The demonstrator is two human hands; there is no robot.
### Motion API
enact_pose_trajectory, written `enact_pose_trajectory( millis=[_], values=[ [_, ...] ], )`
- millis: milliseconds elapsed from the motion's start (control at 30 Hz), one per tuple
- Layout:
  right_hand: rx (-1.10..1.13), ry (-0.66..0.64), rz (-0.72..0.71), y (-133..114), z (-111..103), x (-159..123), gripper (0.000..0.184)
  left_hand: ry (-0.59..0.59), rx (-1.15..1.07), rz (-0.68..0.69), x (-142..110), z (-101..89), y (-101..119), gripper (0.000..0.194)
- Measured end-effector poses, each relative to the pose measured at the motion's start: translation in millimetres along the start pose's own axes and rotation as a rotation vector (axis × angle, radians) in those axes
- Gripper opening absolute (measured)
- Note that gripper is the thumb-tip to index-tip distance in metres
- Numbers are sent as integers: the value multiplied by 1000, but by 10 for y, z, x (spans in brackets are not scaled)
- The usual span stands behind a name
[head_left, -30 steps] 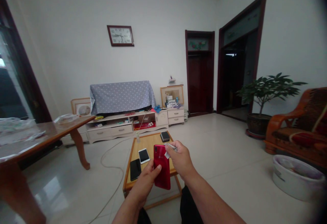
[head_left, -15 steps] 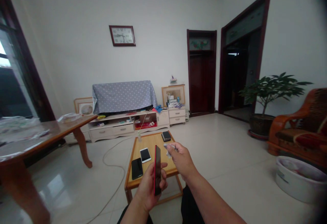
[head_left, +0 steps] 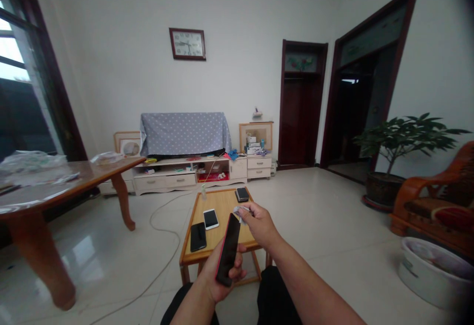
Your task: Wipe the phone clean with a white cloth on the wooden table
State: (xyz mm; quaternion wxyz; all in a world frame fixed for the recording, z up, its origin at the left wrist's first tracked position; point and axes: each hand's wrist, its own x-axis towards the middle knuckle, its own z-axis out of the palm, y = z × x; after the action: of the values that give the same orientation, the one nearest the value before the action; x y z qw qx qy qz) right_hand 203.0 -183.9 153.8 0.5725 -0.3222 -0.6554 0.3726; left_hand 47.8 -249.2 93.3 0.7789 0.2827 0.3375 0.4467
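My left hand (head_left: pixel 218 276) grips a red-edged phone (head_left: pixel 228 248), its dark screen now turned toward me and tilted. My right hand (head_left: pixel 258 225) is closed in a pinch on a small white wipe or cloth (head_left: pixel 239 211), held just above the phone's top end. Both hands hover over the near edge of a small low wooden table (head_left: pixel 222 206). On that table lie a black phone (head_left: pixel 198 236), a white phone (head_left: pixel 211 219) and a dark phone (head_left: pixel 242 194) at the far end.
A brown wooden table (head_left: pixel 55 186) with plastic wrap stands at left. A cable (head_left: pixel 155 226) runs across the tiled floor. A TV stand with a covered set (head_left: pixel 184 135) lines the far wall. A potted plant (head_left: pixel 400 152), wooden armchair (head_left: pixel 437 196) and white basin (head_left: pixel 433 270) are at right.
My left hand has rotated the phone from red back facing me, through edge-on, to screen facing me. The view has shifted slightly. My right hand keeps its pinch.
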Motion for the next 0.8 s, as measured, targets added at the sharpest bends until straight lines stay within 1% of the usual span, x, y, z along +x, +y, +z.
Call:
enact_pose_trajectory(
  millis=[100, 200, 300, 433, 533, 600, 633, 733, 800],
  values=[
    [-13, -23, -4, 59, -9, 40, 35, 64, 32, 4, -32, -4, -19, 52],
    [0, -103, -4, 70, 10, 44, 33, 78, 85, 16, -66, 20, -35, 56],
    [-58, -166, -4, 33, 61, -12, 30, 80, 101, 2, -76, 43, -40, 56],
    [-161, -235, -36, -57, 172, -198, 22, 106, 37, 37, -38, 31, -56, 48],
    [-128, -286, -16, -80, 235, -309, 21, 106, -106, 83, -10, 12, -52, 33],
    [-68, -242, 20, -58, 238, -313, 23, 80, -191, 109, -11, 16, -23, 23],
    [-35, -195, 40, -42, 226, -296, 25, 54, -221, 119, -18, 24, -1, 23],
    [18, -24, 83, 0, 162, -227, 32, -32, -325, 119, -56, 60, 68, 35],
    [-22, 29, 71, 2, 131, -223, 33, -103, -410, 139, -75, 75, 94, 39]
  ],
)
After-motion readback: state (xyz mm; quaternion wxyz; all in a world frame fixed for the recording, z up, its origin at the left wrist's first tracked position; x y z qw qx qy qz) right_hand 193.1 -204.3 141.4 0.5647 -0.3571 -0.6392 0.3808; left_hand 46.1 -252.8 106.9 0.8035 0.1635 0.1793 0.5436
